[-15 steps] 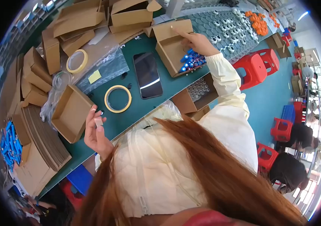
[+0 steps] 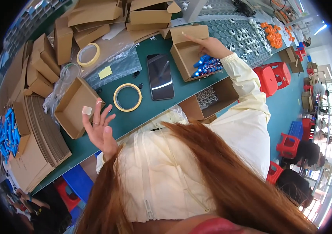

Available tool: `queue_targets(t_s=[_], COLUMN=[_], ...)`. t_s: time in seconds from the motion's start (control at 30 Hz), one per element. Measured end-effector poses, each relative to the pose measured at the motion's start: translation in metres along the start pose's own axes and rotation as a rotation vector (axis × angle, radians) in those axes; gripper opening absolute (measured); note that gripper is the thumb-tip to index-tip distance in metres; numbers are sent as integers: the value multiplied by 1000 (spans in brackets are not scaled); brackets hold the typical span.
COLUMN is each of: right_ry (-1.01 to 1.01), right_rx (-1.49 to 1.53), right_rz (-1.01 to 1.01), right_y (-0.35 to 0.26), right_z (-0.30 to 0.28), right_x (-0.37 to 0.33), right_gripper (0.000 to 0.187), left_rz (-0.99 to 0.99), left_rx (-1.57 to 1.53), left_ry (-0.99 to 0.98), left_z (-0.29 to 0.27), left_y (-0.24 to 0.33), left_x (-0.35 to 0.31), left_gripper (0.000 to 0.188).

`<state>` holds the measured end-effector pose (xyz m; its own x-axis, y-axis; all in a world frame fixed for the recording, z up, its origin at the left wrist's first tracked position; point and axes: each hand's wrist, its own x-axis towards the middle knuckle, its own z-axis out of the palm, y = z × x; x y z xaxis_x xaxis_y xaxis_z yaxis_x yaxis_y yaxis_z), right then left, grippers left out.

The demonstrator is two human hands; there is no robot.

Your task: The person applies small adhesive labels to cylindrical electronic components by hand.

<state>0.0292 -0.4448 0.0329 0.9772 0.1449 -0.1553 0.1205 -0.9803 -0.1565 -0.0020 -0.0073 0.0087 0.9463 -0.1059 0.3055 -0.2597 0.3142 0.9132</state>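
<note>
Now, blue cylinders point(image 2: 8, 134): they are lying heaped in a cardboard box at the left edge of the frame.
Flat cardboard stack point(image 2: 41, 124): it is leaning, many sheets deep, just right of those cylinders.
Shallow cardboard box point(image 2: 74, 103): it is sitting open at left of centre, tilted in the picture.
Upper tape roll point(image 2: 89, 64): it is lying at upper left, beside a clear plastic bag point(image 2: 125, 64) that is bearing a yellow note point(image 2: 105, 72).
Left hand point(image 2: 101, 126): it is hovering near the shallow box's right corner, fingers spread, a small white piece point(image 2: 87, 110) sticking to the index fingertip.
Lower tape roll point(image 2: 128, 109): it is resting flat on the green tabletop point(image 2: 146, 112), right of the left hand.
Dark phone point(image 2: 160, 77): it is lying face up at upper centre.
Blue-piece box point(image 2: 184, 56): it is standing open right of the phone, blue pieces point(image 2: 207, 67) filling its near end.
Right hand point(image 2: 215, 47): it is reaching over that box, index finger extending toward the raised flap; the other fingers are partly hiding, so whether they are pinching anything I cannot tell.
Orange parts point(image 2: 272, 36): they are lying clustered at upper right.
</note>
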Motion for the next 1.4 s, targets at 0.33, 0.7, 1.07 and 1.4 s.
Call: queue_targets(t_s=[0.33,0.7,1.07,1.4], right_ry=[530,653,728,435], right_rx=[-8,80,477,1140], right_rz=[-248,-863,-982,-587], right_y=[-81,-197,-221,-220], right_z=[-50,-35,-4,-27], right_x=[-24,-8,-18,-45], right_gripper=[79,52,73,19], left_rz=[-216,-737,-243,456], left_rx=[-48,-425,-169,622], left_ry=[-299,-431,-372,-278], left_z=[11,58,42,45], left_y=[-24,-32,-3,10], left_x=[15,36,17,21], left_gripper=[39,46,25,27])
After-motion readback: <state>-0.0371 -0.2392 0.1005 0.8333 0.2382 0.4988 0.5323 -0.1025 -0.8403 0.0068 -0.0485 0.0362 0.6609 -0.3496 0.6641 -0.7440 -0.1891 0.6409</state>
